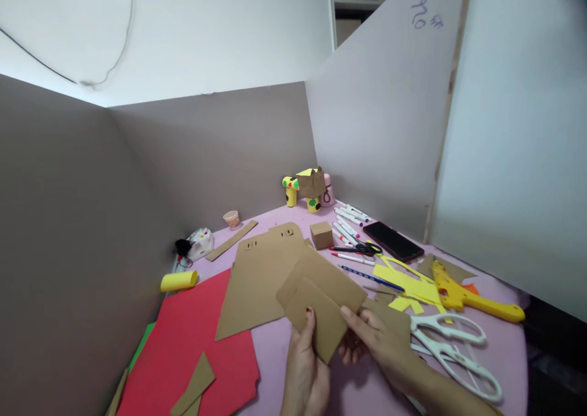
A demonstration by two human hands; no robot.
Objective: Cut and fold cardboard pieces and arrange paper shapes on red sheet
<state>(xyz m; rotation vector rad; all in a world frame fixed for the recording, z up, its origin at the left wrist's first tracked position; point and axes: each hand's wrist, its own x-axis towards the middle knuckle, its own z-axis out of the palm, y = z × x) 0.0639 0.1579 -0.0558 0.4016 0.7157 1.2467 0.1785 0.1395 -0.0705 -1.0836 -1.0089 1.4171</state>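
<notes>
Two overlapping cardboard pieces [328,281] are held up over the near middle of the table. My left hand [306,358] grips their lower left side, thumb flat on the front piece and fingers behind. At the lower right edge, my right hand [367,336] pinches the cardboard between thumb and fingers. Behind them on the table lies a large cut cardboard sheet [257,275] with small slots near its top. A small cardboard box [321,235] stands just beyond the held pieces.
Red paper [197,336] covers the left side, with cardboard strips on it. To the right lie white-handled scissors [458,349], a yellow glue gun [477,300], yellow paper scraps [408,284], black scissors [367,249], markers [346,229] and a phone [393,240]. Grey partitions [220,147] enclose the table.
</notes>
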